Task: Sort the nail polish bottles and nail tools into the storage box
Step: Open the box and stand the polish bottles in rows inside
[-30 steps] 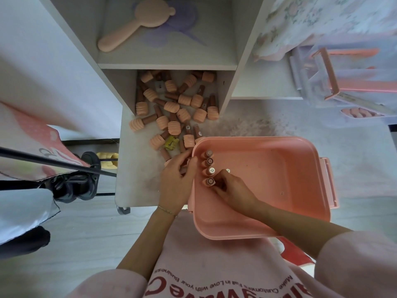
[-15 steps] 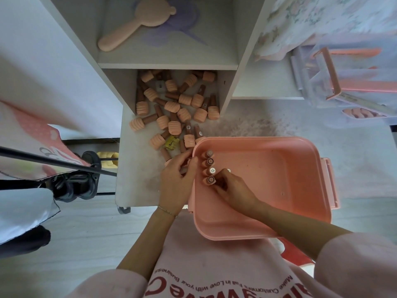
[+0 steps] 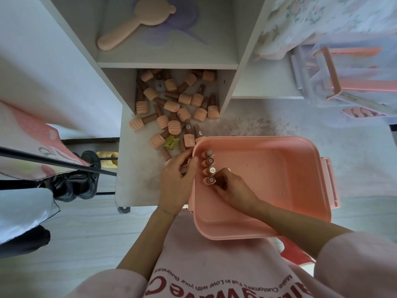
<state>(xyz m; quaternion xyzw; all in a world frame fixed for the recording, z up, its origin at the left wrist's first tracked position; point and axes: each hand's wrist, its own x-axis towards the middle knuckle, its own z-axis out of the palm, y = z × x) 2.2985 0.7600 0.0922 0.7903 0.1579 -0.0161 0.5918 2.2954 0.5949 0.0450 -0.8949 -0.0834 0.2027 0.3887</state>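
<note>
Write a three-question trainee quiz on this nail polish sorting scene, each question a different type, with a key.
1. True or false: the pink storage box already holds several bottles standing in a row along its left wall.
2. Multiple choice: where is most of the unsorted nail polish? A. in the pile on the white shelf unit beyond the box; B. on the floor; C. in the person's lap.
3. Fill in: the right hand reaches ___ the box, beside the row.

Key: 1 true; 2 A; 3 into. The left hand sits at the box's outer left rim.
</note>
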